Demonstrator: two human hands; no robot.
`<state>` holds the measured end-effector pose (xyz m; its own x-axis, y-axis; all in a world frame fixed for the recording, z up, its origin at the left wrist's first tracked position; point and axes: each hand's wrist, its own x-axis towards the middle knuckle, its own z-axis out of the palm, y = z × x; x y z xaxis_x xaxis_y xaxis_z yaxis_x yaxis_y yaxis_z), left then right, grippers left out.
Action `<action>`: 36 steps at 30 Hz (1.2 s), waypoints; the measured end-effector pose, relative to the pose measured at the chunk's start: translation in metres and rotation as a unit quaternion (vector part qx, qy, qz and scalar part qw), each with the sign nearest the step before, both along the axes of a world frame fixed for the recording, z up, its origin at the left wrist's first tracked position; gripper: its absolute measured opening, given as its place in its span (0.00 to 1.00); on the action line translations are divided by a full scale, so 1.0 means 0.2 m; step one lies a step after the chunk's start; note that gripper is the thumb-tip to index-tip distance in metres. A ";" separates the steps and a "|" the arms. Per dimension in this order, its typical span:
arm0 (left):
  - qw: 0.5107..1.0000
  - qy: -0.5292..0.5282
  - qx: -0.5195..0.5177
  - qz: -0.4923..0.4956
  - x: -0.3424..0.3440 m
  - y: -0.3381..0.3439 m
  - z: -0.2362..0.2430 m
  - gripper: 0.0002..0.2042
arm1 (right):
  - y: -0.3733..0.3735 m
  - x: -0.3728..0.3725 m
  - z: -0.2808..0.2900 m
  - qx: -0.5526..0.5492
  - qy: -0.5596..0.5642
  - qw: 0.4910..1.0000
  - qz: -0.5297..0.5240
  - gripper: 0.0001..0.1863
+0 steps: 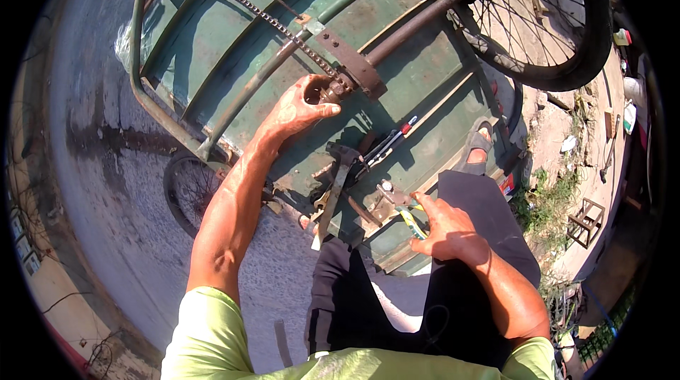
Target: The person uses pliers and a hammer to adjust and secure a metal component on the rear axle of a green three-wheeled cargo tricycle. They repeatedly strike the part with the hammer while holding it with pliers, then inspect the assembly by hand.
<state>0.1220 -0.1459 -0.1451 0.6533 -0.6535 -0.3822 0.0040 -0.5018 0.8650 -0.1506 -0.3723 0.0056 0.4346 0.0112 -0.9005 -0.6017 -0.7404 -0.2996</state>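
My left hand (301,107) curls its thumb and fingers around a rusty, greasy axle end (327,94) beside a small sprocket (343,83). A bicycle chain (258,13) runs from that sprocket to the upper left. The fingertips behind the part are hidden. Lower down, my right hand (453,230) has its thumb and forefinger about the yellow-green handles of a pair of pliers (409,220), whose jaws point to the left. Between my hands, a hammer (340,174) lies on other hand tools. Near it is a slim tool with a red and blue end (404,131).
The overturned green metal cart bed (283,72) bears a rusty axle tube (418,26) and brown bracket (350,61). A spoked wheel (559,72) stands at upper right, another (191,192) at left. My sandalled foot (478,150) rests by the right edge; weeds (545,199) grow beyond.
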 end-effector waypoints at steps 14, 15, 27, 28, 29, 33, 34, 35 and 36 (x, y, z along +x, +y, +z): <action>0.985 -0.150 0.082 0.001 -0.08 -0.06 0.04 0.37 | 0.04 0.00 -0.02 0.004 -0.014 1.000 0.010 0.49; 0.988 -0.124 0.088 0.011 -0.07 -0.06 0.04 0.36 | 0.04 0.00 -0.03 0.003 -0.015 1.000 0.012 0.50; 0.972 -0.102 0.210 -0.036 -0.21 0.40 0.18 0.28 | 0.01 0.02 -0.02 -0.001 -0.022 1.000 0.000 0.51; 0.963 -0.120 0.237 -0.047 -0.23 0.41 0.20 0.27 | 0.02 0.02 -0.02 -0.003 -0.026 1.000 0.001 0.52; 0.953 -0.137 0.263 -0.058 -0.25 0.43 0.23 0.27 | 0.02 0.02 -0.03 -0.004 -0.037 0.999 0.004 0.52; 0.945 -0.257 0.200 0.033 -0.43 0.60 0.26 0.27 | 0.06 0.08 -0.03 -0.009 -0.036 0.999 -0.008 0.52; 0.949 -0.237 0.198 0.060 -0.49 0.64 0.28 0.27 | 0.06 0.08 -0.06 -0.012 -0.034 0.999 -0.018 0.52; 0.955 -0.221 0.180 0.079 -0.55 0.66 0.31 0.27 | 0.08 0.08 -0.09 -0.014 -0.033 0.999 -0.027 0.52; 0.961 -0.204 0.161 0.098 -0.63 0.69 0.34 0.26 | 0.08 0.04 -0.16 -0.016 -0.042 0.998 -0.042 0.54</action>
<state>-0.0034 -0.0079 -0.0776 0.8903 -0.3933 -0.2295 -0.1805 -0.7676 0.6150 -0.1423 -0.3573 -0.0257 0.5076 -0.0567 -0.8597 -0.6360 -0.6978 -0.3295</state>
